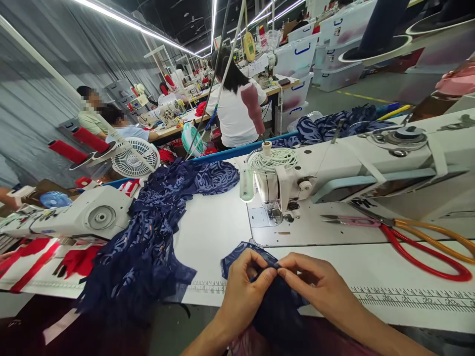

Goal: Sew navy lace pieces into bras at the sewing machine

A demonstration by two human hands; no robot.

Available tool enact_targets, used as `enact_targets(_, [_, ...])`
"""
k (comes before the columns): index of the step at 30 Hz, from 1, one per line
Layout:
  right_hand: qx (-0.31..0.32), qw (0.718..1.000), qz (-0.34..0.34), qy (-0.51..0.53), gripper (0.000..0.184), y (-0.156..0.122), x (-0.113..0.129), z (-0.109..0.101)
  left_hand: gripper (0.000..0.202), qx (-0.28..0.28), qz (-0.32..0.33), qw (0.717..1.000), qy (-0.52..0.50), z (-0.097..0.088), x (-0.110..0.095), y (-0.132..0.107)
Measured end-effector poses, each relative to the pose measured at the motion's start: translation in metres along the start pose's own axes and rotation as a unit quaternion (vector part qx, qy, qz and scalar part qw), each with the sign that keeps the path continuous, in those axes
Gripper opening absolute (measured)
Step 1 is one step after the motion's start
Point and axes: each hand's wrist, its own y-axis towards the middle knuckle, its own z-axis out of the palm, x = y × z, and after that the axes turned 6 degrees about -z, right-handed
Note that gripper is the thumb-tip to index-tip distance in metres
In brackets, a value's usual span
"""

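Note:
A piece of navy patterned fabric (284,301) hangs over the table's front edge, part of it lying on the white top. My left hand (247,282) pinches its upper edge between thumb and forefinger. Right beside it, fingertips almost touching, my right hand (315,279) pinches the same edge. Behind my hands stands a white sewing machine (282,185), its needle area lit and apart from the fabric. A ruler strip (404,300) runs along the table's front edge.
Navy patterned cloth (156,227) lies heaped at left, spilling over the edge. Red-handled scissors (419,257) and small pink snips (352,221) rest at right. Another sewing machine (85,212) stands at far left. A small white fan (135,157) and seated people (237,109) are beyond the table.

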Motion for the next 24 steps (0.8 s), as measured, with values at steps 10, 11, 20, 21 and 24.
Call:
enact_targets(10, [0.106,0.992,-0.059,0.018,0.012,0.021,0.046,0.033,0.012,-0.038,0.216,0.946,0.239,-0.06,-0.009,-0.038])
enact_targets(11, [0.123,0.992,-0.028,0.031,0.012,0.026,0.046,0.033,0.012,-0.024,0.206,0.942,0.263,-0.065,-0.016,-0.033])
enact_targets(20, [0.071,0.992,0.07,-0.072,0.021,0.066,-0.027,-0.034,0.013,0.048,0.13,0.976,0.171,-0.015,-0.015,0.095])
enact_targets(21, [0.072,0.991,0.07,-0.084,0.025,0.068,-0.03,-0.04,0.013,0.05,0.131,0.976,0.169,-0.011,-0.013,0.099])
enact_targets(24, [0.078,0.988,0.064,-0.12,0.025,0.071,-0.029,-0.045,0.013,0.061,0.131,0.976,0.162,-0.005,-0.012,0.101])
